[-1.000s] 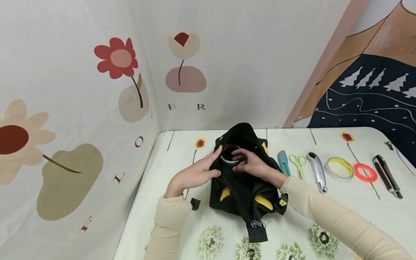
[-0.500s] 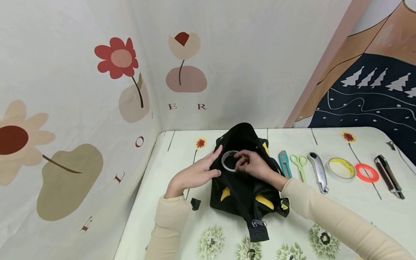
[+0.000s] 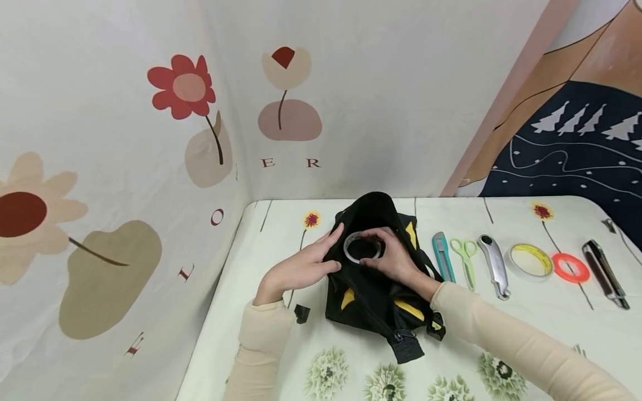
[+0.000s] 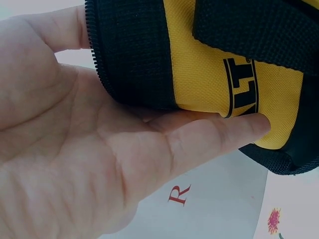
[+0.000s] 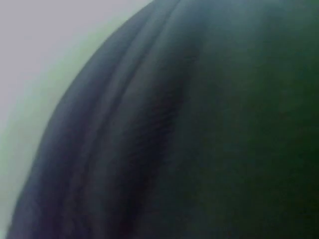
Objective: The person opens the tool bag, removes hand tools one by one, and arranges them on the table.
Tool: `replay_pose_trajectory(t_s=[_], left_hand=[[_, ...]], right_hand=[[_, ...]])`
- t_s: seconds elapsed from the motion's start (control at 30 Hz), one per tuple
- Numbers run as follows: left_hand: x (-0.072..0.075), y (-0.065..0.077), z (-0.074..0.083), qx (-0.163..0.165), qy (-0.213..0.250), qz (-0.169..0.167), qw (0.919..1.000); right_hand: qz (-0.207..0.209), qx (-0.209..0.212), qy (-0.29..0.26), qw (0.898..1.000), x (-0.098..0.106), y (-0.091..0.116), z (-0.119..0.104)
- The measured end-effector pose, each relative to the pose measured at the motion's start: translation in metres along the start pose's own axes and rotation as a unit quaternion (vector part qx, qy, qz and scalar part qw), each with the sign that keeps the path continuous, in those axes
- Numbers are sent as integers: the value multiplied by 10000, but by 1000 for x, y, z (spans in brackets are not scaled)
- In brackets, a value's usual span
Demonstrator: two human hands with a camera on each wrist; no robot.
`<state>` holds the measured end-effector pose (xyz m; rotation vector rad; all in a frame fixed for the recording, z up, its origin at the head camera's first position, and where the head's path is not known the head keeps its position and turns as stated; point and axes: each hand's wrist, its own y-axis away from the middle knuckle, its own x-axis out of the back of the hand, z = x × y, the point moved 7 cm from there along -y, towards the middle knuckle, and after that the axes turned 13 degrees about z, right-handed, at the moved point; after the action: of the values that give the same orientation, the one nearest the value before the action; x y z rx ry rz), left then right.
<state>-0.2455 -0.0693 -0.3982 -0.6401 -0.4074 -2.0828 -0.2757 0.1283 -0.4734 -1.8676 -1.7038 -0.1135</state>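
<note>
A black and yellow zippered tool bag (image 3: 368, 306) stands on the table with its mouth spread. My left hand (image 3: 304, 264) holds the bag's left wall; in the left wrist view the hand's (image 4: 89, 144) thumb goes behind the zipper edge and its fingers lie along the yellow outer side (image 4: 199, 79). Inside the mouth is a roll of tape (image 3: 351, 257) with a pale rim and dark centre. My right hand (image 3: 393, 255) reaches in and grips the roll's right side between thumb and fingers. Only blurred dark fabric (image 5: 224, 124) fills most of the right wrist view.
Right of the bag lie a teal box cutter (image 3: 443, 259), green scissors (image 3: 468, 262), a silver utility knife (image 3: 494, 267), a clear tape roll (image 3: 540, 260) with yellow inside, an orange-red tape roll (image 3: 584, 272) and a black cutter (image 3: 603, 272). A patterned wall backs the table.
The roll has turned so its round face shows, and my right thumb and fingers have spread around its side. The bag's front zipper end has shifted up and right. The left hand stays put.
</note>
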Motion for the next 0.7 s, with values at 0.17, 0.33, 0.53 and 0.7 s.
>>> replay_pose_trajectory(t_s=[0.17, 0.33, 0.53, 0.7], left_hand=[[0, 0, 0, -5, 33, 55, 10000], [1, -1, -1, -14, 25, 86, 10000], [0, -2, -1, -49, 32, 47, 10000], [1, 0, -1, 11, 48, 78, 10000]], right_hand=[[73, 35, 71, 9999, -4, 0, 5], [19, -8, 62, 10000, -7, -1, 8], [-47, -74, 196, 9998, -10, 0, 12], [-109, -26, 198, 9997, -13, -1, 13]])
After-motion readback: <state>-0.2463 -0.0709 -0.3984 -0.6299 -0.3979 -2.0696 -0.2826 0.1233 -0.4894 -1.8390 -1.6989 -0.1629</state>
